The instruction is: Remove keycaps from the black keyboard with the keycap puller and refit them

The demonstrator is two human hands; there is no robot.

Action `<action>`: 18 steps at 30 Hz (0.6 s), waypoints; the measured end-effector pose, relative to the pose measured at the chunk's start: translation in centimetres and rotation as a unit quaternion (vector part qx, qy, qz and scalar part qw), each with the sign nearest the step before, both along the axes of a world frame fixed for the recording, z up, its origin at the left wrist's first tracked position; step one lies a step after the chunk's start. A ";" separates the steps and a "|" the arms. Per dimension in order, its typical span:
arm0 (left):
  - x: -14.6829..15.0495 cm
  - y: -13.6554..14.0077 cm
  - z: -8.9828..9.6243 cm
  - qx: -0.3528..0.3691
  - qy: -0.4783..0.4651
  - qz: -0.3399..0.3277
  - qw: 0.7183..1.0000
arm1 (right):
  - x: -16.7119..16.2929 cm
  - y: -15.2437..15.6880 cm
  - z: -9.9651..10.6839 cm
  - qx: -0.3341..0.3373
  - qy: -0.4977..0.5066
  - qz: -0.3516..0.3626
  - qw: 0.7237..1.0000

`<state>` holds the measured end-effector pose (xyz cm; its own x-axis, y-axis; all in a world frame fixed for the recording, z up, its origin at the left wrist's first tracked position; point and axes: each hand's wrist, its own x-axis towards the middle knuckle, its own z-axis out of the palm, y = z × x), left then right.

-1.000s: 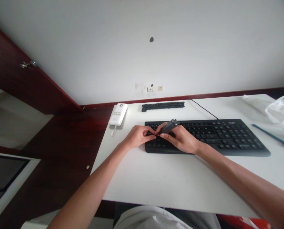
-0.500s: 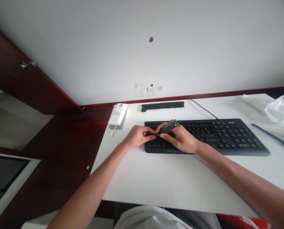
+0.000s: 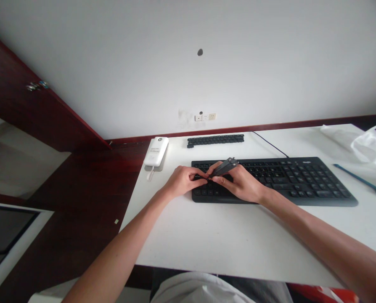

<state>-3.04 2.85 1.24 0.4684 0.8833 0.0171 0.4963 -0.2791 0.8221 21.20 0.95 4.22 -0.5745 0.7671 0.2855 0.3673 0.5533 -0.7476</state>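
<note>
Here, over the left part of the computer keyboard (image 3: 278, 179), the right hand (image 3: 246, 185) grips a slanted dark grey tool (image 3: 223, 167), presumably for control, the left hand's (image 3: 183, 181) fingers nearly meeting beside it, anything pinched hidden, and black keycaps (image 3: 216, 140) line up behind, seemingly for order.

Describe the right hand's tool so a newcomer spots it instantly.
On the white table lies a long black keyboard. Over its left part, the right hand holds a slim grey tool, slanting. Unlike the blue tool lying right of the keyboard, it's grey and hand-held.
</note>
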 end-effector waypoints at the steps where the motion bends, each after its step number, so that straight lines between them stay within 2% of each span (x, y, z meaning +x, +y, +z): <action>1: 0.0 0.0 0.1 0.001 0.001 -0.001 1.000 | 0.1 0.0 -0.1 0.000 0.001 0.002 1.000; 8: 0.0 -0.2 0.6 0.019 0.008 -0.009 1.000 | 1.1 0.3 -0.8 -0.031 0.032 0.003 0.999; 11: 0.0 -0.1 0.3 0.013 0.007 -0.009 1.000 | 1.0 0.2 -1.0 -0.010 0.014 -0.004 1.000; 18: -0.2 0.0 0.4 0.002 -0.010 0.000 1.000 | 1.5 0.7 -1.4 0.022 0.047 -0.088 0.995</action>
<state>-3.21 2.83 1.61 0.4679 0.8833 0.0299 0.4800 -0.2824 0.8306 22.72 1.68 2.82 -0.4021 0.8390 0.3665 0.3912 0.5194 -0.7597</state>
